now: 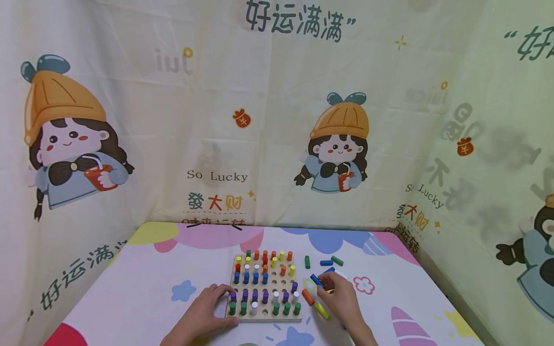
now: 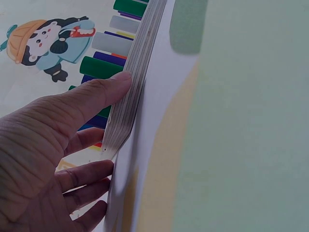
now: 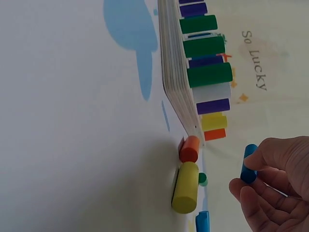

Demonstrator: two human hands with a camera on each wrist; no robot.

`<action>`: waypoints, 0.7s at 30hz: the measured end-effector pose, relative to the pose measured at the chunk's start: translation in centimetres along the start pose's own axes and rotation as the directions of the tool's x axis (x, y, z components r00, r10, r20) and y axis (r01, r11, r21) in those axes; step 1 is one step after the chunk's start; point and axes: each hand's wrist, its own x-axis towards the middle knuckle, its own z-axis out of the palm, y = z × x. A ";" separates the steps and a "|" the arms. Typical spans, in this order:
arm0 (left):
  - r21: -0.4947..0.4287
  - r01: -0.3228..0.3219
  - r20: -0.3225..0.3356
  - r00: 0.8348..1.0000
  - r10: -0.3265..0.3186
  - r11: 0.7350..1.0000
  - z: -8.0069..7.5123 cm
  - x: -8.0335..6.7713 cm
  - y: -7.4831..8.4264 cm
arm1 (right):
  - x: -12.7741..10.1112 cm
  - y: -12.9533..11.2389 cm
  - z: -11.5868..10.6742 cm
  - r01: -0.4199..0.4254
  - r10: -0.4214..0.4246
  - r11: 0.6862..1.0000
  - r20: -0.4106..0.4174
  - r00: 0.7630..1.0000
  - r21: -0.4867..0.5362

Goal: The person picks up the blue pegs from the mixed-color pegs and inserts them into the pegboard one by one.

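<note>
Pegboard first: you have its front-left corner gripped between thumb and forefinger of your left hand, other fingers loosely spread. Your right hand, just off the pegboard's right side, pinches a blue peg between thumb and fingers, not yet seated. Progress looks well past halfway: the bulk of the pegs you can see stand in the pegboard. Left over: bare holes right of its four standing blue pegs, plus one in its front row. Loose to the pegboard's right lie an orange peg, a yellow peg, two green pegs and more blue; you can't tell what your right hand hides.
</note>
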 end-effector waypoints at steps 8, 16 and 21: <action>-0.002 -0.006 0.006 1.000 0.006 1.000 0.0 0.1 0.0 | 0.1 -0.7 0.6 -0.014 0.013 0.999 0.025 1.000 0.030; -0.004 -0.018 0.008 1.000 0.018 1.000 0.0 0.1 -0.2 | 0.1 -1.4 0.9 -0.021 0.019 0.999 0.043 0.999 0.047; -0.002 -0.019 0.011 1.000 0.019 1.000 0.0 0.2 -0.2 | 0.0 -1.7 1.2 -0.013 0.011 0.998 0.036 0.999 0.053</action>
